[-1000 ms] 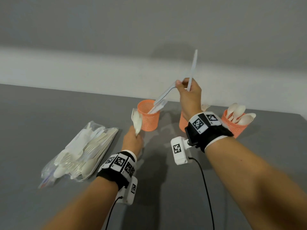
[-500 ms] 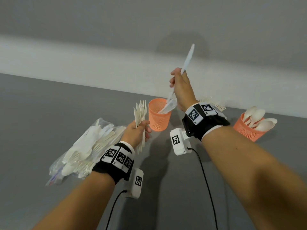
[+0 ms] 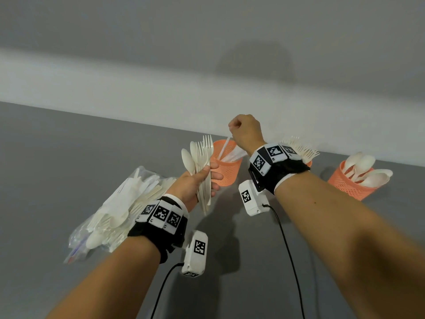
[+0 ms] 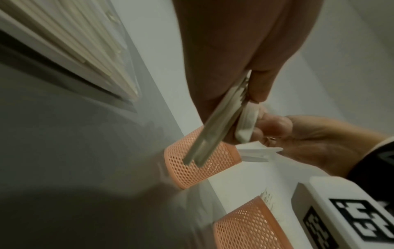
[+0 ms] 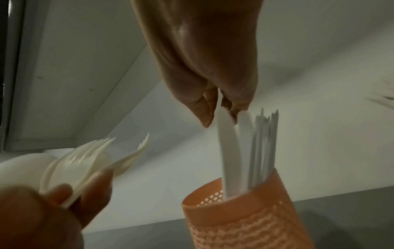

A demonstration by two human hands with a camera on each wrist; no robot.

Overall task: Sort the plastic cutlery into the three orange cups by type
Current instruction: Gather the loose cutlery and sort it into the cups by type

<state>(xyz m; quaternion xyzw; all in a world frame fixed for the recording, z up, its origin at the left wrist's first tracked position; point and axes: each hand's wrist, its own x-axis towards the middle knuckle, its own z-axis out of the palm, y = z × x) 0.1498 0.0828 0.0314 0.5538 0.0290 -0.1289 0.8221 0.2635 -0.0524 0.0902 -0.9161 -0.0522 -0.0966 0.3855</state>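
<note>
My right hand hovers over the left orange mesh cup and pinches the top of a white plastic knife, whose lower end stands inside that cup among other knives. My left hand grips a bundle of forks and spoons upright, just left of the cup. The middle cup is mostly hidden behind my right wrist, with fork tines showing above it. The right cup holds spoons.
A clear plastic bag of mixed white cutlery lies on the grey table to the left. Wrist cameras and their cables hang under both wrists. A pale wall runs close behind the cups.
My right hand has lowered the knife from high in the air down into the left cup. The left hand has lifted its bundle and turned it to face the camera beside the cup.
</note>
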